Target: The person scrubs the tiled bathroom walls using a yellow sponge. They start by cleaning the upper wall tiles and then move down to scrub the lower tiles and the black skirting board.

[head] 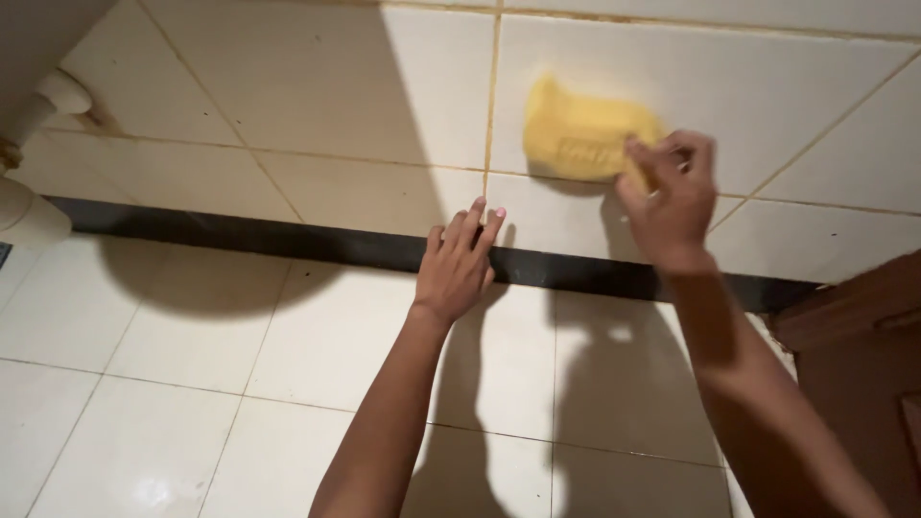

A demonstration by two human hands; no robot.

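we face a cream tiled wall [288,86] that meets a pale tiled floor [192,384] along a black skirting strip [240,235]. at the right edge stands a brown wooden door [863,364], and a white pipe [38,105] sits at upper left. our left hand [456,264] lies flat against the wall's base, fingers [475,223] straight and together, holding nothing. our right hand [672,197] has its fingers curled shut on a yellow cloth [576,139], pressed against a wall tile.
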